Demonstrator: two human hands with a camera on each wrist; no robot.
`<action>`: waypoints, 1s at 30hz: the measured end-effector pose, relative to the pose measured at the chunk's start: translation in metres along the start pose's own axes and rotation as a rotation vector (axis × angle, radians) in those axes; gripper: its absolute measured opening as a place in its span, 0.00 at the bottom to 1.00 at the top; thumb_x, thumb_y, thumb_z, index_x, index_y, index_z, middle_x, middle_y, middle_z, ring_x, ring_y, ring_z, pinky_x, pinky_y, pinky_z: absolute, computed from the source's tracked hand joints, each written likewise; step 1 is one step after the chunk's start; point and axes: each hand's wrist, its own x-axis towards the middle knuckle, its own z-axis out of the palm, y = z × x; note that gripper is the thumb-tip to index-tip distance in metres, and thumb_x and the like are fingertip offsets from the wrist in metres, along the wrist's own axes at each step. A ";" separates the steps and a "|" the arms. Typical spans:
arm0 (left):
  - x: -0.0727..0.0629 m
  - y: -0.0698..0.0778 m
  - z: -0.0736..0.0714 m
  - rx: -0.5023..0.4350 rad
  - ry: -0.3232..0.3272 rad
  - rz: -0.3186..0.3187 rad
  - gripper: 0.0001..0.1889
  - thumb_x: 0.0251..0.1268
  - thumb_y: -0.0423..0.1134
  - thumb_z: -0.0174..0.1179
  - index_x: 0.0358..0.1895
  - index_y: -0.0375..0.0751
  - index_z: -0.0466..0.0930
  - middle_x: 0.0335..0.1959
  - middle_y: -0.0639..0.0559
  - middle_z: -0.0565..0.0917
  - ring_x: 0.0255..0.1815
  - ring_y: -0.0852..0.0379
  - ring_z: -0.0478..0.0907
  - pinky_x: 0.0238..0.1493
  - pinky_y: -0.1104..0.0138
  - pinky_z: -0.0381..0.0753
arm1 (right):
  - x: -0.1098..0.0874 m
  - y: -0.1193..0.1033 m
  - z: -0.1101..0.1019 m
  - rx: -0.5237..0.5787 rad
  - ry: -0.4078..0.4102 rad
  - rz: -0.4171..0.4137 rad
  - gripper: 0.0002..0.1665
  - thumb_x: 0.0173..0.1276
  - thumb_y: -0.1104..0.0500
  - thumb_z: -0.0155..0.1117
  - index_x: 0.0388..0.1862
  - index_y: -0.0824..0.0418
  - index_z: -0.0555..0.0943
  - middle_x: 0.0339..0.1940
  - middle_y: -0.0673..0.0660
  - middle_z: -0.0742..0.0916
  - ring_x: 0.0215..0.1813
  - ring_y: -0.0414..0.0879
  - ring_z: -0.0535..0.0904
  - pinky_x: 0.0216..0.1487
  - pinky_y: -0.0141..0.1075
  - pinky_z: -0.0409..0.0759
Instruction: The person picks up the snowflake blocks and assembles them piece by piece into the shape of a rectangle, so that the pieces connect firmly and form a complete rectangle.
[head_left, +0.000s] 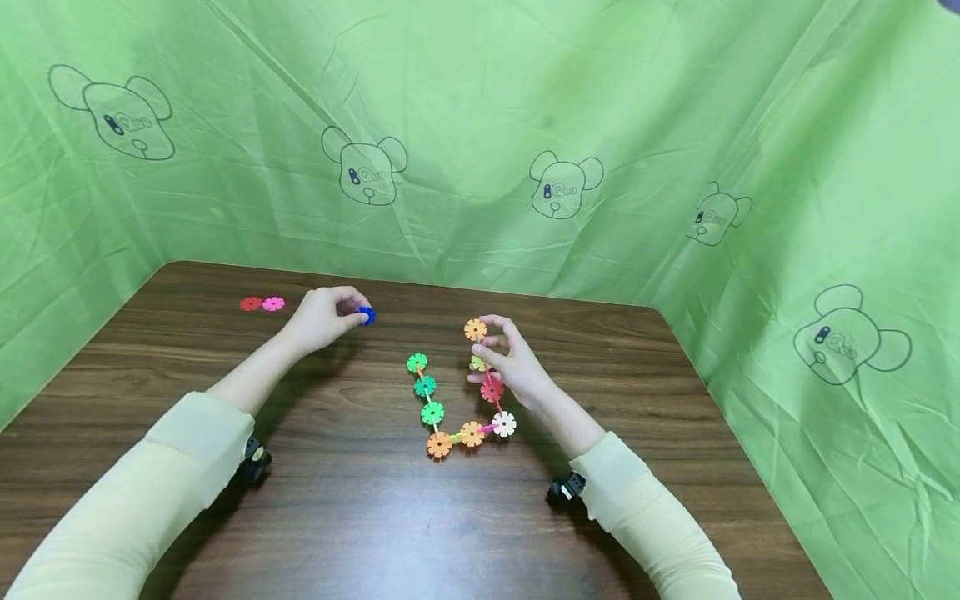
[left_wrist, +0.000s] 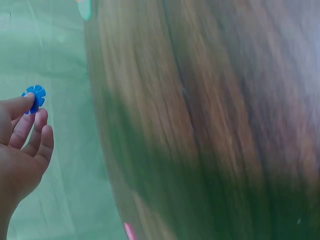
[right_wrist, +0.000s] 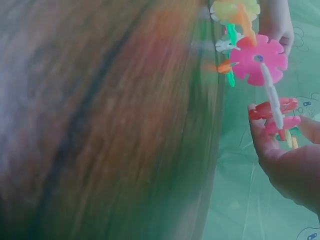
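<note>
My left hand [head_left: 318,318] pinches a blue notched snowflake disc [head_left: 367,316] between thumb and fingers, above the far part of the table. In the left wrist view the thumb lies across this blue disc [left_wrist: 36,99]. My right hand [head_left: 517,362] grips one end of a U-shaped chain of interlocked snowflake discs, near its top orange disc [head_left: 476,329]. A white disc [head_left: 504,424] and orange discs [head_left: 472,434] form its near bend; green discs [head_left: 432,413] run up its left side. The right wrist view shows a pink disc [right_wrist: 258,60] of the chain; the fingers partly hide others.
A red disc [head_left: 251,304] and a pink disc [head_left: 273,304] lie side by side on the brown wooden table [head_left: 360,533] at the far left. Green cloth [head_left: 465,100] with printed bear faces hangs behind the table and along its sides.
</note>
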 end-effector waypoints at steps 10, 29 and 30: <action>-0.004 0.036 0.015 -0.083 0.029 -0.039 0.05 0.59 0.37 0.65 0.38 0.44 0.82 0.30 0.50 0.84 0.31 0.55 0.78 0.32 0.63 0.75 | -0.003 -0.002 0.002 -0.024 0.025 0.032 0.28 0.67 0.66 0.59 0.62 0.47 0.65 0.45 0.57 0.73 0.34 0.47 0.80 0.44 0.54 0.81; -0.013 0.081 0.047 -0.239 0.066 0.013 0.03 0.58 0.37 0.67 0.34 0.46 0.83 0.28 0.53 0.85 0.27 0.58 0.80 0.28 0.68 0.79 | -0.003 -0.004 0.006 -0.071 -0.015 -0.009 0.30 0.61 0.69 0.65 0.58 0.54 0.64 0.50 0.65 0.73 0.33 0.46 0.80 0.36 0.41 0.84; -0.012 0.082 0.049 -0.244 0.065 0.015 0.03 0.58 0.37 0.66 0.34 0.46 0.83 0.29 0.53 0.85 0.27 0.58 0.80 0.28 0.68 0.79 | -0.003 -0.004 0.006 -0.071 -0.018 -0.014 0.30 0.61 0.69 0.65 0.57 0.54 0.64 0.49 0.63 0.74 0.33 0.46 0.81 0.36 0.41 0.84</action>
